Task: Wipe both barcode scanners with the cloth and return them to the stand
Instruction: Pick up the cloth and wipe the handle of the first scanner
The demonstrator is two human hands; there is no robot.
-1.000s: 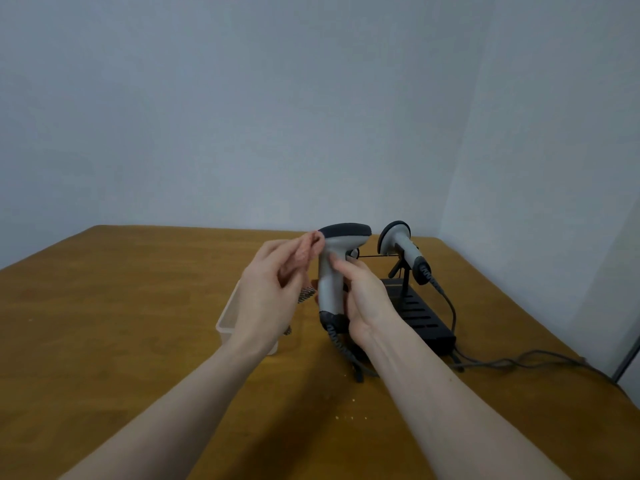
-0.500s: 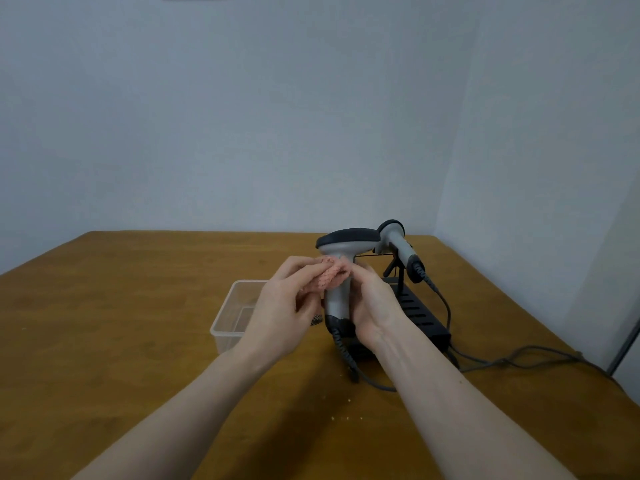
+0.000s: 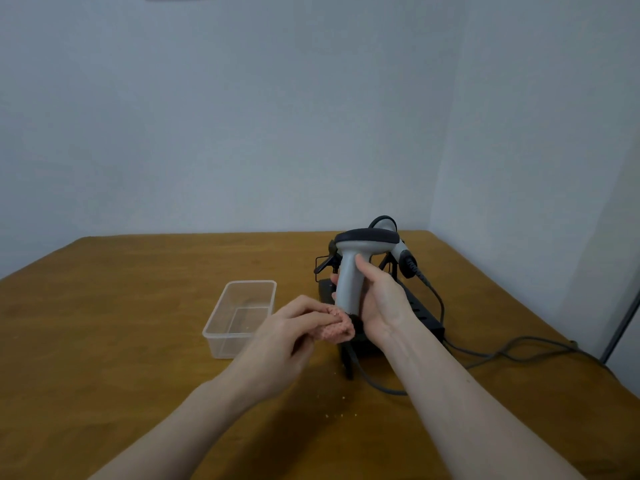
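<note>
Presently: right grip [image 3: 379, 299] closed around upright scanner [image 3: 353, 271]; left grip [image 3: 294, 337] pinching pink cloth [image 3: 334, 329] against its base; second scanner [image 3: 401, 252] on stand [image 3: 426, 315]; bench [image 3: 104, 306].

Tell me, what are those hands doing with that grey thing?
A person is cleaning a barcode scanner. The right hand holds it upright by the handle, and the left hand presses a pink cloth against the bottom of the handle. A second scanner sits on the black stand behind. A clear plastic tub sits nearby on the table.
</note>
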